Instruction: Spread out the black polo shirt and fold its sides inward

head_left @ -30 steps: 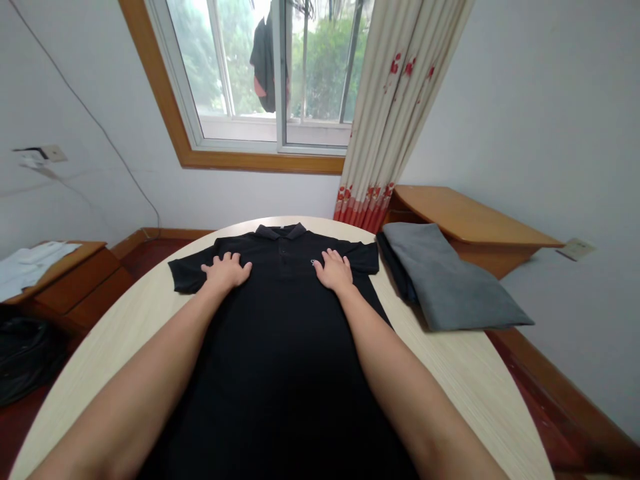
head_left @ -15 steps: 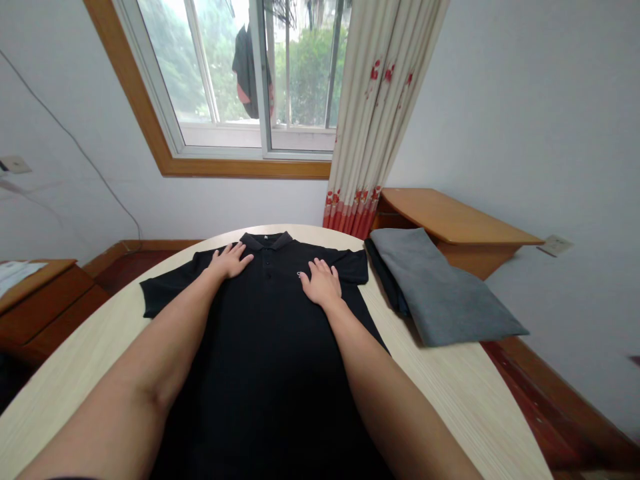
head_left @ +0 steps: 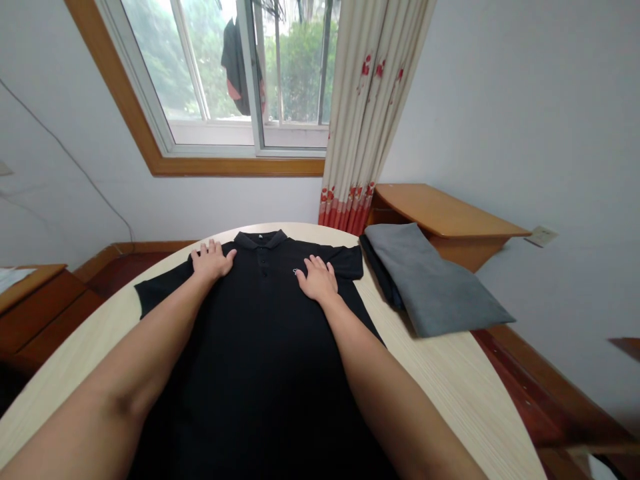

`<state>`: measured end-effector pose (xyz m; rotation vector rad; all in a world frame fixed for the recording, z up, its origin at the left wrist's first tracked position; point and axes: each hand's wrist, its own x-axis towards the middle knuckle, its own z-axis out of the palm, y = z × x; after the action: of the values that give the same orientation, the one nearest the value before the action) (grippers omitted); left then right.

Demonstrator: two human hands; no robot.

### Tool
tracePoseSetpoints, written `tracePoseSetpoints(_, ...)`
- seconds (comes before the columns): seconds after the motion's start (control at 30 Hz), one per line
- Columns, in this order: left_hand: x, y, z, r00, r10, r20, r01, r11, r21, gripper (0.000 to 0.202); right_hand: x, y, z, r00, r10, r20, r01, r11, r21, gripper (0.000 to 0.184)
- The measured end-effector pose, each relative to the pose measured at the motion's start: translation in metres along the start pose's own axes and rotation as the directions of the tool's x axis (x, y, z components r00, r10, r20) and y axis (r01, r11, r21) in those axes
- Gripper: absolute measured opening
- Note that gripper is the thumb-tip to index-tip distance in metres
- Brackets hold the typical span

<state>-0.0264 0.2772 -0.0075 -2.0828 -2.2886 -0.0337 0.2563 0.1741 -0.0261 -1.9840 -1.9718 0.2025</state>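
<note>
A black polo shirt [head_left: 270, 333] lies spread front side up, its collar at the far end and its sleeves out to both sides. My left hand [head_left: 212, 261] rests flat on the shoulder at the left, fingers spread. On the chest at the right, beside a small white logo, my right hand [head_left: 319, 277] lies palm down with its fingers stretched out. Neither hand grips the cloth. The shirt's lower end runs out of view at the bottom, and my forearms cover part of its sides.
The shirt lies on a round pale wooden table [head_left: 480, 407]. Folded grey cloth [head_left: 430, 287] sits on dark cloth [head_left: 383, 277] at the right edge. Behind are a wooden desk [head_left: 450, 210], a curtain [head_left: 370, 120] and a window; a wooden cabinet [head_left: 45, 307] stands at left.
My left hand has slid left across the shirt, from near the collar to the shoulder. My right hand stays at about the same place on the chest. The view has shifted slightly.
</note>
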Motion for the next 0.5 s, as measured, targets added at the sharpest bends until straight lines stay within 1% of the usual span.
tracePoseSetpoints(0.1,-0.035,-0.004,0.0,0.996,0.086,-0.038,-0.087,0.996,-0.016,0.082,0.001,0.001,0.002,1.0,-0.004,-0.007,0.004,1.0,0.0,0.061)
tracePoseSetpoints(0.2,-0.069,-0.026,0.003,0.991,0.13,-0.028,-0.131,0.991,-0.008,0.082,0.002,0.001,0.003,1.0,-0.006,-0.011,0.006,1.0,-0.012,0.06)
tracePoseSetpoints(0.27,-0.088,-0.047,0.006,0.995,0.103,0.002,-0.103,0.995,-0.002,0.08,0.001,0.0,0.003,1.0,-0.004,-0.001,0.004,1.0,-0.022,0.06)
tracePoseSetpoints(0.37,-0.11,-0.082,0.009,0.999,0.016,0.047,-0.015,1.0,-0.019,0.076,0.001,-0.001,0.0,1.0,0.014,0.001,-0.014,0.999,-0.033,0.064)
tracePoseSetpoints(0.43,-0.121,-0.102,0.012,1.0,-0.005,0.028,0.006,0.999,-0.035,0.074,0.001,0.002,-0.004,0.999,0.045,-0.021,-0.046,0.998,-0.048,0.068)
tracePoseSetpoints(0.5,-0.129,-0.115,0.014,1.0,-0.005,-0.015,0.005,0.999,-0.053,0.072,0.003,0.011,-0.01,0.991,0.121,-0.054,-0.124,0.99,-0.066,0.069)
